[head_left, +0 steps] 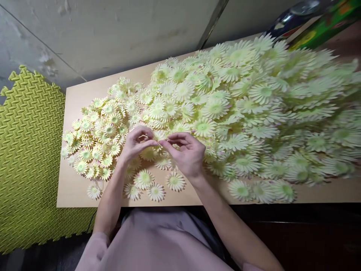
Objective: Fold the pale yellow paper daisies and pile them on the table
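Note:
My left hand (135,145) and my right hand (187,152) meet over the middle of a low wooden board (73,188). Both are pinched, fingertips touching at a small pale flower piece (158,142) held between them. All round the hands lie several cream and pale green daisy-shaped artificial flowers (145,177). A smaller spread of these flowers (96,128) covers the board to the left of my hands. A much larger heap (254,113) fills the right side.
A yellow-green interlocking foam mat (28,158) lies on the floor left of the board. Grey concrete floor (113,34) lies beyond. Colourful packaging (318,26) sits at the far right corner. My lap in pink cloth (158,241) is under the near edge.

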The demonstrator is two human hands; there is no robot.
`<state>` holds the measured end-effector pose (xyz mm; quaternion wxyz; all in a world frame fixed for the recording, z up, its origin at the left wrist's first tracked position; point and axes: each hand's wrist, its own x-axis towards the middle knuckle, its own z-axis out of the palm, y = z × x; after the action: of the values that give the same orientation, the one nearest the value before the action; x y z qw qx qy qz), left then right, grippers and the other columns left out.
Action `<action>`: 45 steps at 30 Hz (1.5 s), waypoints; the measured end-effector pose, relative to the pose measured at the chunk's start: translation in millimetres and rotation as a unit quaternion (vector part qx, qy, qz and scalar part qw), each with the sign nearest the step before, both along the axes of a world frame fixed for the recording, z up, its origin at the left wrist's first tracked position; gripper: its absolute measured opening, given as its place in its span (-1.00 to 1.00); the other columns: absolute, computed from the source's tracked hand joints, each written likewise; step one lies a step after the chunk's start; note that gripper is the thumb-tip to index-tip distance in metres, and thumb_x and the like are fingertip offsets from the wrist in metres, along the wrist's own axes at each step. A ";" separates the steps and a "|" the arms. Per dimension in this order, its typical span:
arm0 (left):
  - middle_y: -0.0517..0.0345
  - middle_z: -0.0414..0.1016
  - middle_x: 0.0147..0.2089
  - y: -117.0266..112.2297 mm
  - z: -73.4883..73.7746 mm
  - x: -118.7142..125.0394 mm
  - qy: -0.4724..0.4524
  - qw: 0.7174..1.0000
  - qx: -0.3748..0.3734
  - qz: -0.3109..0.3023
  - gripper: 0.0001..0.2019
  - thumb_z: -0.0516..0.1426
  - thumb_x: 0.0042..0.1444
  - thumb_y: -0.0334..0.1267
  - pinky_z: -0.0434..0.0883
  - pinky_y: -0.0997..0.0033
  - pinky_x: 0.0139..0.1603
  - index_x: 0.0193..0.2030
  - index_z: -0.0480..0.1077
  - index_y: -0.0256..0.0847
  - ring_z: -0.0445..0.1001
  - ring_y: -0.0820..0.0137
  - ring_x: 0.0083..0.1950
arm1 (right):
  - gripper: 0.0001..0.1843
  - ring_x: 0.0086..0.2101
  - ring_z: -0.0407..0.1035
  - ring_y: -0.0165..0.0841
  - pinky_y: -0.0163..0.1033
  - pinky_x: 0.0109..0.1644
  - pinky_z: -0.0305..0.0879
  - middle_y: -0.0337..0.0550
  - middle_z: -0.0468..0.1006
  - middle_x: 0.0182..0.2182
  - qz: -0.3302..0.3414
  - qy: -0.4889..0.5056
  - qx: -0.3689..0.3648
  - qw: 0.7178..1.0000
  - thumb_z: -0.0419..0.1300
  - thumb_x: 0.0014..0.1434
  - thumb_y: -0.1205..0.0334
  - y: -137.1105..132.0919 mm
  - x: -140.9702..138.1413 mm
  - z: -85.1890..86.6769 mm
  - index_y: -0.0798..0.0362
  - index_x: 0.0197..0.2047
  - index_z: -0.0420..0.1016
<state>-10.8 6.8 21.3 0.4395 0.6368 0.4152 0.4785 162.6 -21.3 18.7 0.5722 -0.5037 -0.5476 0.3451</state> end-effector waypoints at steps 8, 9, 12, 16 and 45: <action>0.18 0.46 -0.31 -1.3 -1.4 2.0 -0.078 0.994 -0.069 0.011 -0.78 0.36 -0.01 -0.18 0.46 0.41 -0.27 -0.32 0.43 -0.17 0.46 0.49 -0.31 | -0.62 -0.48 0.49 -0.37 -0.26 -0.42 0.50 -0.21 0.57 -0.46 -0.049 0.072 -0.043 0.995 0.52 -0.13 0.07 5.0 4.1 3.3 0.05 -0.34 0.49; 0.19 0.45 -0.30 -1.2 -1.8 2.1 -0.094 0.993 -0.074 0.020 -0.77 0.37 -0.02 -0.19 0.46 0.42 -0.27 -0.30 0.42 -0.16 0.47 0.50 -0.31 | -0.64 -0.47 0.49 -0.37 -0.25 -0.41 0.50 -0.20 0.57 -0.45 -0.060 0.064 -0.024 0.996 0.50 -0.09 0.06 7.6 7.2 1.2 0.05 -0.32 0.50; 0.16 0.48 -0.25 0.6 -3.1 1.2 -0.093 0.992 -0.055 0.063 -0.79 0.34 0.02 -0.20 0.48 0.40 -0.20 -0.25 0.44 -0.14 0.49 0.48 -0.25 | -0.71 -0.34 0.53 -0.29 -0.14 -0.27 0.54 -0.12 0.61 -0.34 -0.088 -0.017 0.083 0.993 0.40 0.09 0.06 14.3 19.9 -1.0 0.05 -0.21 0.51; 0.11 0.52 -0.19 4.5 -4.2 -1.8 -0.100 0.987 -0.027 0.126 -0.84 0.29 0.10 -0.19 0.49 0.38 -0.13 -0.20 0.47 -0.14 0.52 0.44 -0.17 | -0.51 0.04 0.43 -0.05 0.17 0.09 0.42 0.05 0.56 0.01 -0.028 -0.271 0.221 0.937 0.37 0.09 -0.06 -1.1 25.9 8.2 0.02 0.01 0.50; 0.01 0.51 -0.03 -58.5 40.8 -78.6 0.473 0.840 0.078 0.252 -0.76 0.20 0.18 -0.24 0.35 0.03 0.08 -0.01 0.43 -0.10 0.37 0.17 0.03 | -0.45 0.35 0.06 0.12 0.34 0.43 -0.12 0.19 0.20 0.36 0.254 -0.564 0.185 0.764 0.13 0.31 0.17 -3.3 -18.7 -13.4 0.19 0.32 0.29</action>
<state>-89.4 -51.7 62.1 0.0026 0.6909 0.6805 0.2439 143.9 -24.6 5.2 0.1339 -0.3343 -0.9326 0.0234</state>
